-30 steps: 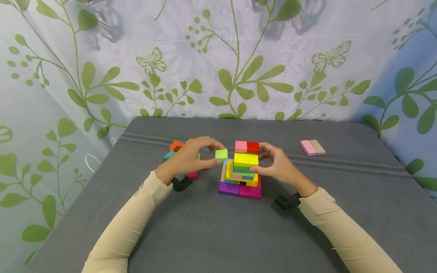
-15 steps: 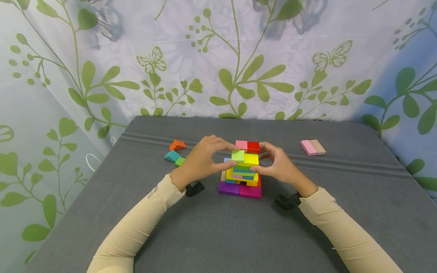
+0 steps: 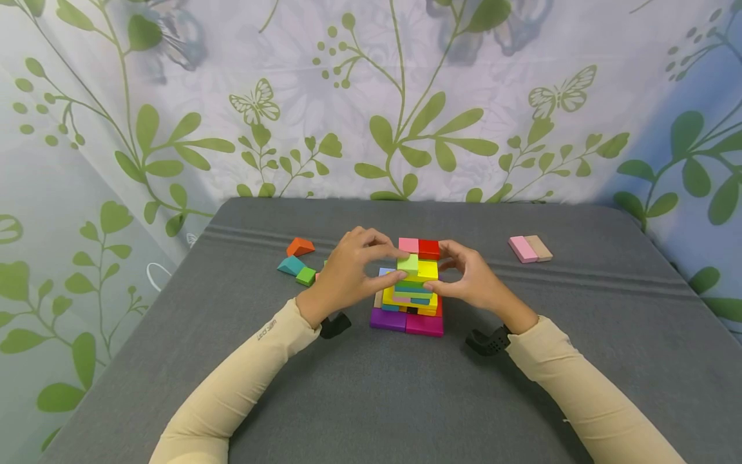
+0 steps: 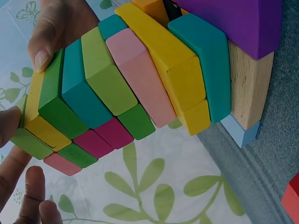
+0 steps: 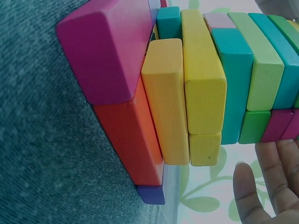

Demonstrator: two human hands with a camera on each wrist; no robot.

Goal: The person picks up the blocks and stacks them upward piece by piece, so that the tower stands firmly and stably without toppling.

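Observation:
In the head view a tower of colored wooden blocks, with a purple block (image 3: 388, 319) and a magenta block (image 3: 425, 325) at its foot, stands mid-table. My left hand (image 3: 348, 274) pinches a light green block (image 3: 408, 265) between thumb and fingers, over the left end of the yellow top block (image 3: 428, 270). The left wrist view shows this light green block (image 4: 32, 143) flat against the yellow one. My right hand (image 3: 478, 280) holds the tower's upper right side, thumb in front and fingers behind. Pink (image 3: 408, 245) and red (image 3: 429, 249) blocks form the tower's upper back row.
Left of the tower lie an orange triangular block (image 3: 301, 246), a teal triangular block (image 3: 291, 265) and a small green block (image 3: 305, 276); my left hand partly hides others. A pink block (image 3: 523, 249) and a plain wood block (image 3: 540, 248) lie to the right on the grey cloth (image 3: 417, 399).
My left hand has carried the light green block rightward from beside the tower onto its yellow top, then slightly further right. My right hand has stayed at the tower.

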